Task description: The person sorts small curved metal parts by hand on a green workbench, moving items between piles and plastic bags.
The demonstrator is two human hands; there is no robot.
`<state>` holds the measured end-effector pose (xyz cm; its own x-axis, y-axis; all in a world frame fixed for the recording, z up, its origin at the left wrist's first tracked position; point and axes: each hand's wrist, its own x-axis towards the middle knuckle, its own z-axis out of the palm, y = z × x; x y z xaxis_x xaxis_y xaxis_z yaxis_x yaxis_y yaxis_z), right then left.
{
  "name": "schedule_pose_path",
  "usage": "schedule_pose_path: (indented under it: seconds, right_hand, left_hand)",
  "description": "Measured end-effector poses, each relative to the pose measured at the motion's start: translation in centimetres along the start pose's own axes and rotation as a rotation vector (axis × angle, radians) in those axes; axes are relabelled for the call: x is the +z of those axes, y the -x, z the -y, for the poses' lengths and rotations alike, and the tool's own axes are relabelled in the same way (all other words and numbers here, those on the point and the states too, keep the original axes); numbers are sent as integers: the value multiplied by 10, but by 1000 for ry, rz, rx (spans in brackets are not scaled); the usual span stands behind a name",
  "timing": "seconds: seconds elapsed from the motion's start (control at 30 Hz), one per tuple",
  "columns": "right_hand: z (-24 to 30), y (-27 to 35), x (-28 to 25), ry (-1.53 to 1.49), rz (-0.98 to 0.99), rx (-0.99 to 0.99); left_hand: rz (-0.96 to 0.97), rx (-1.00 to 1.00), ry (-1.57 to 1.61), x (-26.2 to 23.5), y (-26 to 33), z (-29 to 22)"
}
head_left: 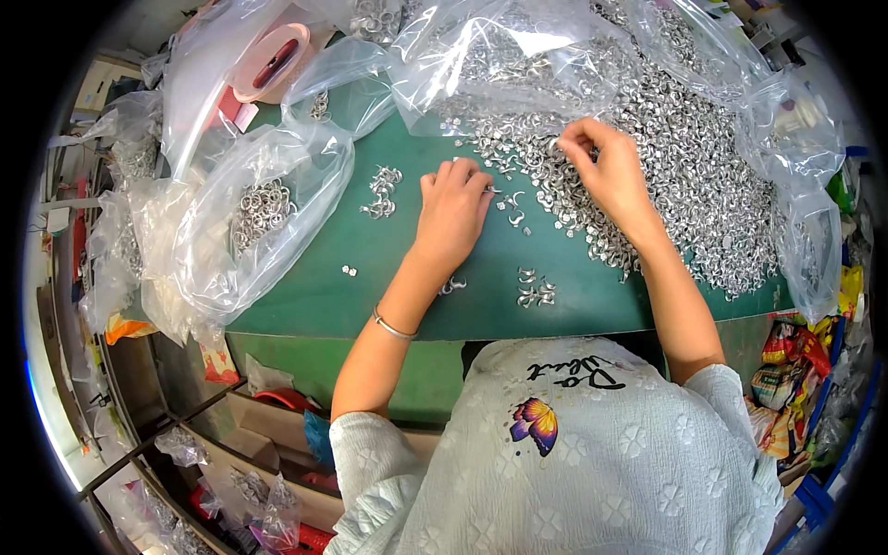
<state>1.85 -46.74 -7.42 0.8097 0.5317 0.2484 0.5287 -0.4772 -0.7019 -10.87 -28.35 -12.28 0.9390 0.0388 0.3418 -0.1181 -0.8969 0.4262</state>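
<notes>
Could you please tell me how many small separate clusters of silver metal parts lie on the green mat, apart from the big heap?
3: one cluster left of the left hand, one near the mat's front edge, one tiny further left. Loose strays by the heap blur together.

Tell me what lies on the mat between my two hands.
Head view: a few loose silver clips on green mat between left hand and right hand.

Bright even light; bag glare; dark, bent fisheye rim
</notes>
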Motion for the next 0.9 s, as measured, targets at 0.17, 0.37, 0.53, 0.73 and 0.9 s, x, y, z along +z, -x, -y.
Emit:
schedule_pose_path:
  seconds: [0.17,0.37,0.53,0.73,0.9]
  right_hand:
    - [-1,7,16,321,131,-267]
    - [2,5,43,678,168,-382]
    - [3,1,9,-25,152,37]
    - [10,13,-12,-17,106,91]
    - [16,28,-6,-381,338,166]
  left_hand:
    - [-36,-74,79,-1,-5,-14]
    - [-50,-129,79,-2,-4,-18]
    - [-67,-194,144,-15,9,-27]
    - [7,-225,252,-16,7,-38]
    - [100,-451,1147,-10,7,-55]
